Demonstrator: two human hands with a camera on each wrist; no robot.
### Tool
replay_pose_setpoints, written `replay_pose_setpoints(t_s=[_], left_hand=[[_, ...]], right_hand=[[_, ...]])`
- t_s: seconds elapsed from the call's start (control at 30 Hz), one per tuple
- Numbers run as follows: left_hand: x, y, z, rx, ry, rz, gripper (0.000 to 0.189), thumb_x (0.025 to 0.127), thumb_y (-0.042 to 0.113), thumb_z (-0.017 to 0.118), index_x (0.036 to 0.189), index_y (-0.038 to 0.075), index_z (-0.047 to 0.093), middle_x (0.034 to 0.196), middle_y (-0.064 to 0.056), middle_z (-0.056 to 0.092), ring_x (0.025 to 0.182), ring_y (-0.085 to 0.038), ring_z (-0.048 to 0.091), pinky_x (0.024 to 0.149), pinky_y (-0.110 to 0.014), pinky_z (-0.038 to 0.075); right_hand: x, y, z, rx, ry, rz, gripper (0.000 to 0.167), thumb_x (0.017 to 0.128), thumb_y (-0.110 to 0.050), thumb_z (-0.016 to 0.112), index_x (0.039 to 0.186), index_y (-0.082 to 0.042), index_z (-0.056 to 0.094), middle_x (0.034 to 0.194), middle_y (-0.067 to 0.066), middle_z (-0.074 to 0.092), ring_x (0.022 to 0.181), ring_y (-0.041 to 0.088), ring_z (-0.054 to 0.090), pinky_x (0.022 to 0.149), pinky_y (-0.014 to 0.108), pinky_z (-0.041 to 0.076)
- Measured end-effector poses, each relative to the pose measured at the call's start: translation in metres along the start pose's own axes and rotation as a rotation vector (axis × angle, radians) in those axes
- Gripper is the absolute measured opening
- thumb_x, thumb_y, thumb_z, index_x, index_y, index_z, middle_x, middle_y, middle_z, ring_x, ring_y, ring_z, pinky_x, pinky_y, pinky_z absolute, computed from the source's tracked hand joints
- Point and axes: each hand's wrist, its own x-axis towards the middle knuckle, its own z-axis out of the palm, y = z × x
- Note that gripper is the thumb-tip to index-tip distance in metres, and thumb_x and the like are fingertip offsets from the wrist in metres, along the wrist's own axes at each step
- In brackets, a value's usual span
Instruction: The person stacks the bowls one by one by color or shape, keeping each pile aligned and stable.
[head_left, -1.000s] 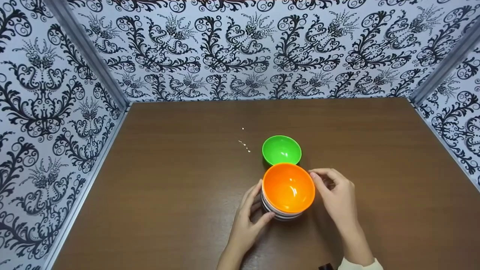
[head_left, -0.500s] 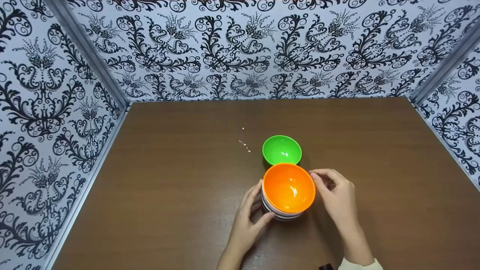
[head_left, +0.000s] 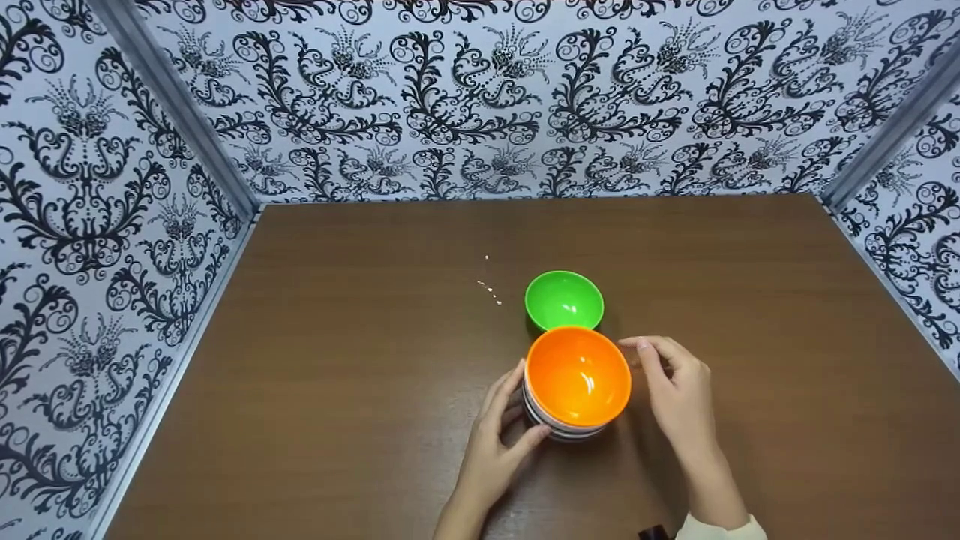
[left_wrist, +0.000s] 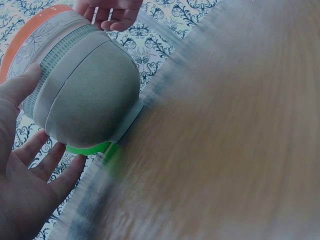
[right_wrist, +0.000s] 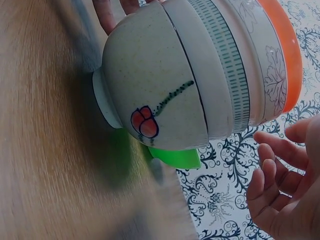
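Note:
A stack of several nested bowls stands upright on the table, topped by an orange bowl (head_left: pixel 578 376). Under it, the right wrist view shows pale patterned rims and a large cream bowl (right_wrist: pixel 150 70) with a red flower at the bottom. My left hand (head_left: pixel 491 454) holds the stack's left side, thumb toward the front and fingers round the far side. Just off the right side is my right hand (head_left: pixel 684 397), fingers loosely bent and apart from the bowls. A smaller green bowl (head_left: pixel 564 300) sits directly behind the stack, its near edge hidden by the orange one.
Small white crumbs (head_left: pixel 490 291) lie on the brown wooden table (head_left: pixel 360 337), left of the green bowl. Patterned black-and-white panels (head_left: pixel 480 97) enclose the back and sides. A small dark object (head_left: pixel 652 533) shows at the bottom edge beside my right sleeve.
My right thumb has drawn back from the orange bowl's rim, slightly to the right. The left hand and both the stack and the green bowl have stayed in place.

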Motion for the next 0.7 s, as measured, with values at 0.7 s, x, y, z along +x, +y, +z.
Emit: replay_pose_setpoints(t_s=[0.7], left_hand=[[0.000, -0.002, -0.001, -0.022, 0.001, 0.000, 0.075, 0.089, 0.029, 0.074, 0.154, 0.024, 0.038, 0.154, -0.005, 0.042, 0.130, -0.025, 0.055, 0.108, -0.038, 0.050]], right_hand=[[0.011, 0.000, 0.003, -0.018, -0.014, 0.009, 0.024, 0.102, -0.016, 0.056, 0.097, -0.011, 0.079, 0.072, -0.004, 0.061, 0.070, 0.002, 0.058, 0.051, 0.016, 0.039]])
